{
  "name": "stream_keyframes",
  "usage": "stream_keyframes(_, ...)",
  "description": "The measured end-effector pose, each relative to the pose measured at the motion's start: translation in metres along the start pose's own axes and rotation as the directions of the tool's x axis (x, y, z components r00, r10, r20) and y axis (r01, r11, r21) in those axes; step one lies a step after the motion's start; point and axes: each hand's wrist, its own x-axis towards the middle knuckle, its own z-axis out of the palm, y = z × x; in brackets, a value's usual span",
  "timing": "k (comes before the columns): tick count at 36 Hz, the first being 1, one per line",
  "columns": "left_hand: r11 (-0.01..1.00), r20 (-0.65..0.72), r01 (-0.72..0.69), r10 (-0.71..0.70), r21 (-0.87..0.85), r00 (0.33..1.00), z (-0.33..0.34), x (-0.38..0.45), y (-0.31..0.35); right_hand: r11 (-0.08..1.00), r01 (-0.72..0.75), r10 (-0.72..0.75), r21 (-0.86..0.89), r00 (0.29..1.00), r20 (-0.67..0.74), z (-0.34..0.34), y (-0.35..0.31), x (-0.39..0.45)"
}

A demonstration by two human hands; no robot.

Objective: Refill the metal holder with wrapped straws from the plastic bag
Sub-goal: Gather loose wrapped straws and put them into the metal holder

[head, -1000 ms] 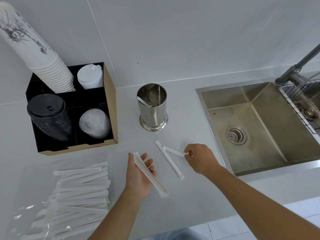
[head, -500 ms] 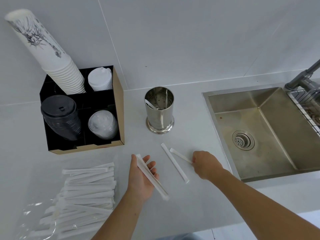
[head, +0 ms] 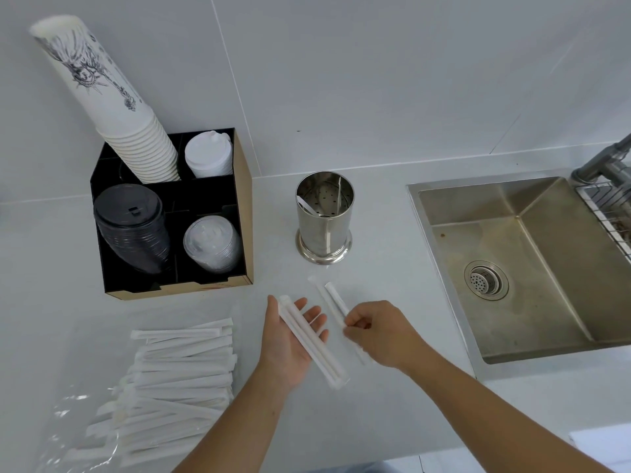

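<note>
The shiny metal holder (head: pixel 324 220) stands upright on the counter with two wrapped straws leaning inside. My left hand (head: pixel 288 339) lies palm up below it, with a small bunch of wrapped straws (head: pixel 312 343) resting across the palm and fingers. My right hand (head: pixel 379 332) pinches one of two wrapped straws (head: pixel 336 303) that lie on the counter just right of the left hand. A pile of wrapped straws (head: pixel 181 370) spills from the clear plastic bag (head: pixel 68 428) at the lower left.
A black and brown organizer box (head: pixel 244 216) with paper cups (head: pixel 112 107) and stacks of lids stands at the left. A steel sink (head: pixel 522 261) with a tap (head: pixel 604 165) and a wire rack takes up the right side.
My right hand has slid left with the short straw, bringing it alongside the longer one and close to my left hand. My left hand has kept its straws.
</note>
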Motion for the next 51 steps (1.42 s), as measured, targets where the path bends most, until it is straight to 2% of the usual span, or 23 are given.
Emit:
stream_keyframes(8,0.999,0.028,0.031,-0.030,-0.020,0.999,0.002,-0.002,0.000,0.998,0.059,-0.057,-0.018,0.993,0.101,0.023,-0.023,-0.006)
stream_keyframes(14,0.999,-0.031,0.018,-0.019,-0.028,0.999,-0.002,-0.001,0.000,0.994,0.109,-0.109,-0.024,0.994,0.010,0.010,-0.018,-0.001)
stream_keyframes(18,1.000,-0.094,0.017,-0.018,-0.009,0.995,-0.002,0.000,0.000,0.993,0.069,-0.076,-0.095,0.995,-0.069,-0.004,-0.002,0.010)
stream_keyframes(22,1.000,-0.108,0.010,-0.013,-0.029,0.994,-0.005,0.002,0.002,0.992,-0.057,0.050,-0.111,0.997,-0.066,-0.007,0.019,0.020)
stream_keyframes(26,0.999,-0.106,-0.002,-0.003,-0.053,0.994,-0.010,0.002,0.002,0.959,-0.177,0.160,-0.223,0.983,-0.091,-0.002,0.036,0.026)
stream_keyframes(31,0.999,-0.109,-0.015,0.010,-0.042,0.994,-0.016,0.001,0.006,0.890,-0.253,0.221,-0.379,0.967,-0.126,0.010,0.040,0.030)
stream_keyframes(37,0.999,-0.091,-0.017,0.015,-0.032,0.996,-0.017,-0.002,0.008,0.860,-0.299,0.275,-0.414,0.954,-0.116,0.016,0.037,0.035)
stream_keyframes(45,0.999,-0.094,-0.035,0.032,-0.030,0.995,-0.024,-0.006,0.011,0.830,-0.255,0.235,-0.497,0.966,-0.105,0.023,0.034,0.029)
stream_keyframes(48,0.999,-0.094,-0.036,0.032,-0.036,0.995,-0.023,-0.006,0.011,0.883,-0.201,0.175,-0.423,0.979,-0.101,0.018,0.032,0.022)
stream_keyframes(51,0.998,-0.076,-0.024,0.020,-0.052,0.997,-0.023,-0.005,0.011,0.977,-0.101,0.082,-0.186,0.991,-0.104,0.015,0.027,0.014)
